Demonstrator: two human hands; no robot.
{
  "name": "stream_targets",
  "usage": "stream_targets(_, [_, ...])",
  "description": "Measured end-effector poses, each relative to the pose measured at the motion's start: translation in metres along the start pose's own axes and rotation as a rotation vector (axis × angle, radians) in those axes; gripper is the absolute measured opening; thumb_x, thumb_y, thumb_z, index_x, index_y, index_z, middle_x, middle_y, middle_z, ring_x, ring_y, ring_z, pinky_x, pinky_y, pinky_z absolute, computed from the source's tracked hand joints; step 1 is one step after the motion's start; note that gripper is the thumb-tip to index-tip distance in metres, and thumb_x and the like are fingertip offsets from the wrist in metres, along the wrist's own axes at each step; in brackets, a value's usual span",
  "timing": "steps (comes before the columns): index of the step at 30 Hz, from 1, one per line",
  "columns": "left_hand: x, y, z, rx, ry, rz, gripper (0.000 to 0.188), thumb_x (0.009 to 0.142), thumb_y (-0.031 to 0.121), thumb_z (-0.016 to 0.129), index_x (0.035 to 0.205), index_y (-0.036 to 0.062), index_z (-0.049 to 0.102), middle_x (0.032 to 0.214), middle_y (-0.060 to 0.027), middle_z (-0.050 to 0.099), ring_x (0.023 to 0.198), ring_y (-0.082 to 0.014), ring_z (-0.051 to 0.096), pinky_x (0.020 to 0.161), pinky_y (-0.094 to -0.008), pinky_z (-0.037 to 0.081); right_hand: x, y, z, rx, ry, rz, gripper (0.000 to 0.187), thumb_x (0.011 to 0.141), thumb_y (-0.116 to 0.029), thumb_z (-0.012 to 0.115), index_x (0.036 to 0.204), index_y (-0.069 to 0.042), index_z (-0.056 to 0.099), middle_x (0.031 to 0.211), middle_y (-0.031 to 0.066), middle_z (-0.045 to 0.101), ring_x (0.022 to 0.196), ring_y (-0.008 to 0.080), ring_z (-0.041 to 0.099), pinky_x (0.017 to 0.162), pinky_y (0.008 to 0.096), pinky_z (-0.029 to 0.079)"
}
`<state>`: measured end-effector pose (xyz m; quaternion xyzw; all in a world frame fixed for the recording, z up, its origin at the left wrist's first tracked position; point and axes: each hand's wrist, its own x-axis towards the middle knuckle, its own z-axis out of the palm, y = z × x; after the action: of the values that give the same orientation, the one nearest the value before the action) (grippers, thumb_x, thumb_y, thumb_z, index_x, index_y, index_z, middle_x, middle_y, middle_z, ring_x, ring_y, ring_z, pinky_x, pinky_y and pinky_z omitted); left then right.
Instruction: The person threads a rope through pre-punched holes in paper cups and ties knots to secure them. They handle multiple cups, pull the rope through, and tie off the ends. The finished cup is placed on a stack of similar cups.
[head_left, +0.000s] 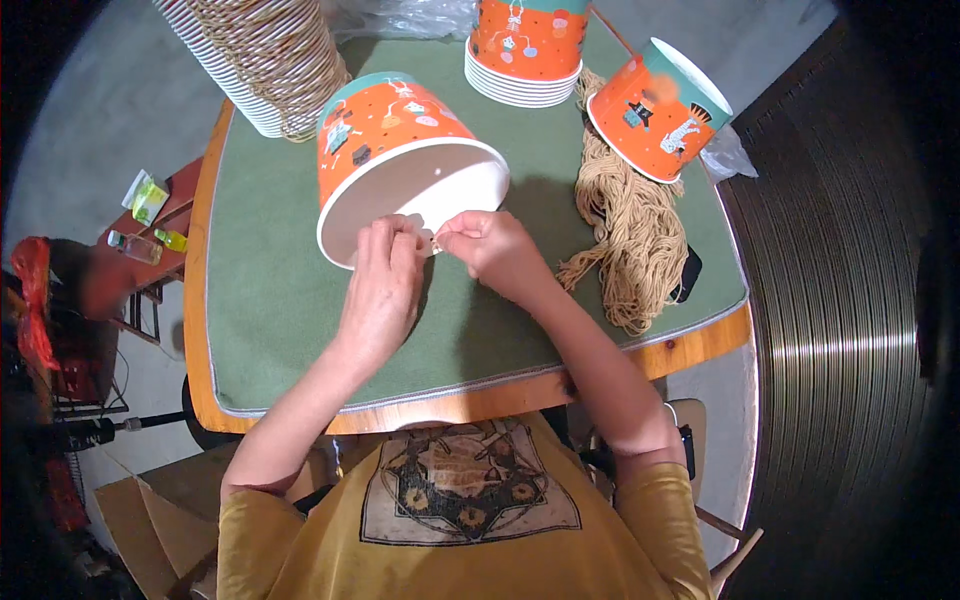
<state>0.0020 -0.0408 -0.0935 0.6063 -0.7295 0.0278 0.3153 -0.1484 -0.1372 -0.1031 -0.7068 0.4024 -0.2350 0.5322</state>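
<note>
Green-covered table; fingers at orange bucket, cartoon-printed.

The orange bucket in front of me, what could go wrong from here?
The tilted orange bucket might rock or slip while your left hand and right hand are both at its near rim.
The tan cord bundle lies in loose strands, which could tangle or snag.
The bucket at right overlaps that bundle in view, so pulling cord might shift it.
</note>
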Motion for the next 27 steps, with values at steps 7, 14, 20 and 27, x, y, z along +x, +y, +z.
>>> stream_targets(7, [0.003, 0.004, 0.01, 0.018, 0.046, -0.045, 0.027, 0.08, 0.003, 0.069, 0.099, -0.004, 0.053, 0.108, -0.0205, 0.049, 0.104, -0.0384, 0.048, 0.089, -0.0481, 0.043, -0.002, 0.001, 0.003, 0.017, 0.026, -0.008, 0.02, 0.088, -0.021, 0.066, 0.093, -0.002, 0.071, 0.068, 0.001, 0.064, 0.058, 0.0065, 0.052, 0.054, 0.0255, 0.043])
stream_targets(14, [0.003, 0.006, 0.017, 0.011, 0.131, -0.037, 0.021, 0.081, 0.0, 0.067, 0.096, -0.0034, 0.053, 0.104, -0.0206, 0.05, 0.102, -0.0385, 0.05, 0.087, -0.0468, 0.044, -0.001, 0.002, 0.005, 0.001, 0.056, -0.022, 0.021, 0.087, -0.022, 0.068, 0.092, -0.002, 0.071, 0.068, 0.0014, 0.065, 0.058, 0.0065, 0.053, 0.054, 0.0249, 0.043])
stream_targets(20, [0.001, 0.004, 0.017, -0.023, 0.068, -0.087, 0.015, 0.082, -0.001, 0.063, 0.093, -0.0036, 0.053, 0.099, -0.0201, 0.052, 0.095, -0.0379, 0.051, 0.083, -0.0461, 0.044, -0.002, -0.002, 0.004, 0.015, 0.037, 0.014, 0.019, 0.086, -0.02, 0.067, 0.092, -0.002, 0.071, 0.067, 0.0009, 0.064, 0.057, 0.0064, 0.052, 0.053, 0.0261, 0.043])
stream_targets(27, [0.007, -0.006, 0.011, -0.153, -0.019, -0.228, 0.011, 0.082, 0.0, 0.062, 0.089, -0.0019, 0.053, 0.093, -0.0176, 0.051, 0.092, -0.0364, 0.05, 0.083, -0.0454, 0.043, -0.021, -0.002, 0.006, -0.447, 0.185, -0.212, 0.014, 0.087, -0.021, 0.068, 0.092, -0.009, 0.062, 0.058, 0.0065, 0.059, 0.05, 0.0205, 0.057, 0.05, 0.0351, 0.045])
